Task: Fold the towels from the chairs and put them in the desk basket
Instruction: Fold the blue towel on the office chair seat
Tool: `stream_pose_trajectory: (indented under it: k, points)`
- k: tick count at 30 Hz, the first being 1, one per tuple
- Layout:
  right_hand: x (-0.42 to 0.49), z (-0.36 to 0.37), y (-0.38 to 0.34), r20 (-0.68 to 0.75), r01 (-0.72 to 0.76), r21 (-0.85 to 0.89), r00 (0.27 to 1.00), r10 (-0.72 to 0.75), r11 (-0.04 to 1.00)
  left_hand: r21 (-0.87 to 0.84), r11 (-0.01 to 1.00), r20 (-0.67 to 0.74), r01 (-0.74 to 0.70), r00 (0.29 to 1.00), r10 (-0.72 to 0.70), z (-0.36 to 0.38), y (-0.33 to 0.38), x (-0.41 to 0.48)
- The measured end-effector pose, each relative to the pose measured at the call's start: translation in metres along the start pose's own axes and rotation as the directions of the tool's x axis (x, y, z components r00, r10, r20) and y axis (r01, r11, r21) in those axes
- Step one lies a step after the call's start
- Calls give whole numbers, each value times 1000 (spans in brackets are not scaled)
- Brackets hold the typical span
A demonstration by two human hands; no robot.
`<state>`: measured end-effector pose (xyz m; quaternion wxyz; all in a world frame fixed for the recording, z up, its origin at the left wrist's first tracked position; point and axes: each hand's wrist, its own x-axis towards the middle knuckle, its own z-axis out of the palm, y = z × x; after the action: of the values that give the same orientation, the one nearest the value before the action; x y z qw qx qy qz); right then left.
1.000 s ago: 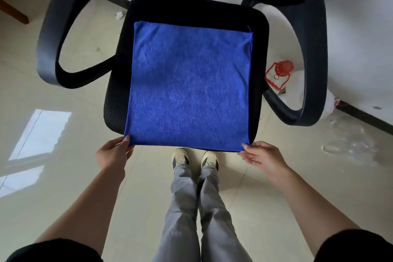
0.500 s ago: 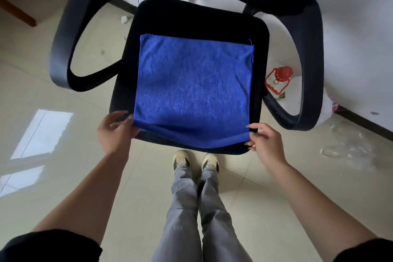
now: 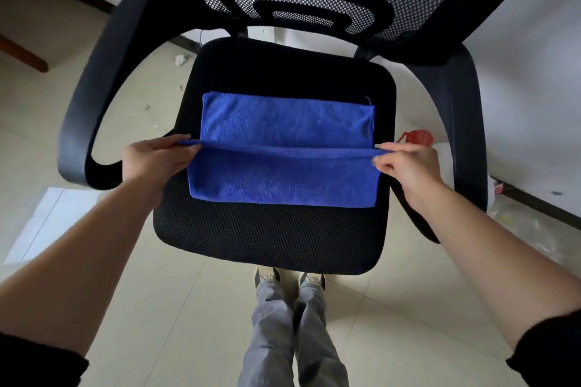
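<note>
Hands work at either side of a blue towel point(image 3: 287, 151) lying on the black mesh seat point(image 3: 267, 236) of an office chair point(image 3: 301, 9). The left hand point(image 3: 154, 160) pinches the towel's left near corner between thumb and fingers, closed narrowly on the cloth, while the right hand point(image 3: 408, 163) grips the matching right corner in the same tight pinch. Between them the held edge runs as a taut, nearly straight line across the towel's middle, lifted a little above the layer beneath. The part of the towel nearer the person is doubled over, its fold resting on the seat; the far part lies flat toward the backrest. The towel sits in the middle of the seat, leaving bare mesh in front of it. Curved armrests point(image 3: 91, 97) frame both sides. Grey trouser legs point(image 3: 289, 330) and shoes stand on the pale tiled floor point(image 3: 176, 308) below the seat's front edge. A red object point(image 3: 416, 137) shows partly behind the right hand.
</note>
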<state>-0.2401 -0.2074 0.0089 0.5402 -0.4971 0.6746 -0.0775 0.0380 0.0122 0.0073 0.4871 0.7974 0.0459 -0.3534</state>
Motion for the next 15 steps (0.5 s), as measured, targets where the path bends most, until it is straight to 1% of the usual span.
stream_pose_trajectory:
  k: [2, 6, 7, 9, 11, 15]
  points:
    - [13, 4, -10, -8, 58, -63, 998, -58, 996, 69, 997, -6, -28, 1000, 29, 4, 7, 14]
    - [32, 17, -29, -63, 127, -106, 989, -134, 986, 104, 992, -56, -77, 995, 83, 13, 20, 33]
    - [36, 19, -33, -78, 135, -132, 986, -146, 982, 119, 989, -78, -89, 992, 99, 16, 23, 38]
    - [43, 22, -41, -113, 145, -205, 979, -171, 968, 222, 967, -126, -128, 979, 159, 21, 27, 49]
    - [49, 25, -47, -134, 161, -243, 971, -198, 957, 315, 937, -151, -151, 967, 207, 28, 32, 56]
    - [63, 28, -53, -148, 135, -234, 974, -172, 963, 363, 916, -170, -169, 955, 243, 41, 39, 66]
